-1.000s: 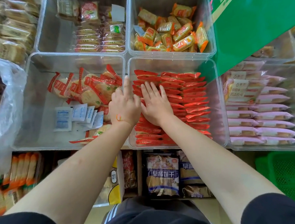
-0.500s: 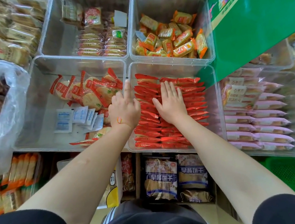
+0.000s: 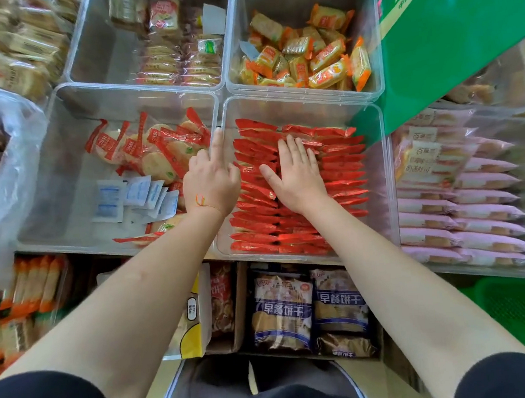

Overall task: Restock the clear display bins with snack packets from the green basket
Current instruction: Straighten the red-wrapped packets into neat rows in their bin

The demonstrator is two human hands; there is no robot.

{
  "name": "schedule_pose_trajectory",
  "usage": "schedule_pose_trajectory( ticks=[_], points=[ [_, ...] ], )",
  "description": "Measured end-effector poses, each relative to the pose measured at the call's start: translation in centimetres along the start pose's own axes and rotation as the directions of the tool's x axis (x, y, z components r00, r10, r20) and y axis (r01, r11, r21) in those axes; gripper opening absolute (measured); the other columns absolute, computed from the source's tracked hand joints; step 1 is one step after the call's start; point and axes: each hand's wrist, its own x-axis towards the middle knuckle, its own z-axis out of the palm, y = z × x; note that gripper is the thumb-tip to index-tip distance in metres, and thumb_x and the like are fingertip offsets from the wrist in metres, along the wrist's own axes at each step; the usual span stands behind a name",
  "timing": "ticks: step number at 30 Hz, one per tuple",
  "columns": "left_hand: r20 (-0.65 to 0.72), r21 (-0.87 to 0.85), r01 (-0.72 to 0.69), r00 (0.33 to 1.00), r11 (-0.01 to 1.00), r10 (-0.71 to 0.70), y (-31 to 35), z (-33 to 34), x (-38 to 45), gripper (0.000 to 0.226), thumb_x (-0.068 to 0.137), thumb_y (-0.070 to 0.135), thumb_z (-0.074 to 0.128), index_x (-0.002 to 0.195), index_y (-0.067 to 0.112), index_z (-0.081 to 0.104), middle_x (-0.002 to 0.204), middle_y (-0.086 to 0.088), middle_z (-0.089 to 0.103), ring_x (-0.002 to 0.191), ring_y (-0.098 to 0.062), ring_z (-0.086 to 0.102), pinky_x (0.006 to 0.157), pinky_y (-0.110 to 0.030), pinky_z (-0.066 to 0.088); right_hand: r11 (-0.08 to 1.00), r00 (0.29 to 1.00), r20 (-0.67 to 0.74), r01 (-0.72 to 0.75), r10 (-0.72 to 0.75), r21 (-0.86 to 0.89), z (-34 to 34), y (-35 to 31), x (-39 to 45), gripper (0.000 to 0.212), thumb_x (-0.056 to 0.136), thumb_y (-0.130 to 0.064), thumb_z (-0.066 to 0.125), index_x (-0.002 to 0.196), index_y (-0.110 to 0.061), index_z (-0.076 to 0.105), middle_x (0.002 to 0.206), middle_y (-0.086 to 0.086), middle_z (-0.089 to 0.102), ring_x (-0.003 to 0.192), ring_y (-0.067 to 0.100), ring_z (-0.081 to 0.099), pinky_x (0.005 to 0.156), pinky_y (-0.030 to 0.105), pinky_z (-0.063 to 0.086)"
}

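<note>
Right hand point(image 3: 297, 176) has slid farther up the red packets point(image 3: 341, 173), spread flat; left hand point(image 3: 212, 181), forefinger out, touches their bin's rim point(image 3: 221, 129). This bin looks nearly full.

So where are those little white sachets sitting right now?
The white sachets lie loose on the floor of the clear bin left of centre in the head view, just below the round red-wrapped crackers and beside the left hand.
</note>
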Motion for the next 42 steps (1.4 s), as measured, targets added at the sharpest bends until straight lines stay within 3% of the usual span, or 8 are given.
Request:
schedule_pose_trajectory(
  ticks=[6, 10, 13, 16, 21, 33, 37, 42],
  points=[
    [0.000, -0.021, -0.015, 1.000, 1.000, 0.015, 0.0, -0.1, 0.0, 0.065, 0.096, 0.031, 0.037, 0.156, 0.027, 0.014, 0.111, -0.013, 0.053, 0.100, -0.030, 0.046, 0.076, -0.043, 0.045, 0.992, 0.999, 0.006, 0.044, -0.044, -0.116, 1.6, 1.3, -2.0, 0.081, 0.098, -0.066, 0.012, 0.158, -0.014, -0.004, 0.165, 0.006, -0.009, 0.151, 0.018, -0.014, 0.123, 0.041, -0.007],
    [0.016, 0.037, -0.035, 0.999, 0.999, 0.035, 0.1, -0.5, -0.1, 0.068, 0.092, 0.029, 0.040, 0.155, 0.019, 0.017, 0.143, -0.017, 0.040, 0.127, -0.035, 0.038, 0.096, -0.047, 0.041, 0.999, 0.999, -0.020, -0.030, 0.029, -0.020, 0.2, -0.4, -1.7, 0.076, 0.101, -0.061, 0.020, 0.158, -0.013, 0.008, 0.165, 0.009, 0.002, 0.152, 0.022, -0.004, 0.123, 0.043, -0.004],
    [-0.076, 0.218, -0.333, 0.931, 0.917, 0.356, 0.0, -0.8, -1.3, 0.056, 0.081, 0.023, 0.045, 0.135, 0.007, 0.044, 0.137, -0.021, 0.044, 0.126, -0.040, 0.042, 0.101, -0.050, 0.034, 1.000, 0.987, -0.161, 0.004, -0.003, 0.011, -0.4, -0.4, -5.3, 0.054, 0.099, -0.038, 0.046, 0.145, -0.011, 0.041, 0.154, 0.013, 0.035, 0.146, 0.029, 0.025, 0.119, 0.043, 0.018],
    [0.052, 0.109, -0.647, 0.762, 0.755, 0.645, 0.4, -0.3, -3.8, 0.019, 0.081, 0.025, 0.056, 0.090, 0.009, 0.063, 0.092, -0.011, 0.063, 0.091, -0.035, 0.061, 0.083, -0.042, 0.041, 0.998, 0.988, -0.154, 0.022, -0.012, 0.063, -1.4, 0.5, -8.3, 0.015, 0.090, -0.023, 0.058, 0.101, -0.016, 0.066, 0.105, 0.004, 0.063, 0.103, 0.026, 0.057, 0.084, 0.037, 0.044],
    [0.546, 0.215, -0.633, 0.709, 0.743, 0.446, 1.8, -0.8, -5.3, 0.025, 0.086, 0.041, 0.061, 0.100, 0.023, 0.073, 0.105, 0.002, 0.070, 0.102, -0.023, 0.063, 0.086, -0.036, 0.052, 0.992, 0.971, 0.241, -0.035, 0.005, 0.121, -2.7, 0.3, -9.8, 0.019, 0.081, -0.040, 0.076, 0.088, -0.024, 0.068, 0.089, -0.009, 0.062, 0.088, 0.016, 0.060, 0.078, 0.036, 0.053],
    [0.574, 0.439, -0.605, 0.757, 0.664, 0.310, 3.1, -1.7, -5.5, 0.017, 0.090, 0.009, 0.052, 0.077, 0.018, 0.054, 0.087, 0.000, 0.060, 0.074, -0.023, 0.055, 0.061, -0.030, 0.041, 0.973, 0.969, 0.207, -0.086, 0.132, -0.215, -3.9, -1.1, -9.9, 0.006, 0.091, -0.028, 0.067, 0.089, -0.025, 0.063, 0.104, -0.001, 0.062, 0.093, 0.026, 0.062, 0.071, 0.033, 0.049],
    [0.510, 0.313, -0.542, 0.789, 0.780, 0.344, 2.9, -1.9, -5.8, 0.011, 0.091, 0.021, 0.058, 0.098, 0.016, 0.065, 0.099, -0.001, 0.065, 0.093, -0.025, 0.063, 0.066, -0.032, 0.044, 0.991, 0.985, 0.123, -0.108, 0.118, -0.083, -4.3, -0.7, -10.8, 0.013, 0.090, -0.027, 0.068, 0.089, -0.020, 0.057, 0.096, -0.001, 0.063, 0.085, 0.024, 0.060, 0.064, 0.033, 0.045],
    [0.718, 0.251, -0.539, 0.661, 0.804, 0.219, 3.7, -2.4, -5.4, 0.035, 0.097, 0.038, 0.051, 0.089, 0.010, 0.071, 0.097, -0.006, 0.070, 0.084, -0.023, 0.061, 0.068, -0.033, 0.048, 0.993, 0.913, 0.405, -0.096, 0.058, 0.074, -5.1, -0.8, -11.4, 0.033, 0.095, -0.040, 0.059, 0.078, -0.014, 0.068, 0.086, -0.005, 0.065, 0.082, 0.016, 0.060, 0.075, 0.032, 0.051]
  ],
)
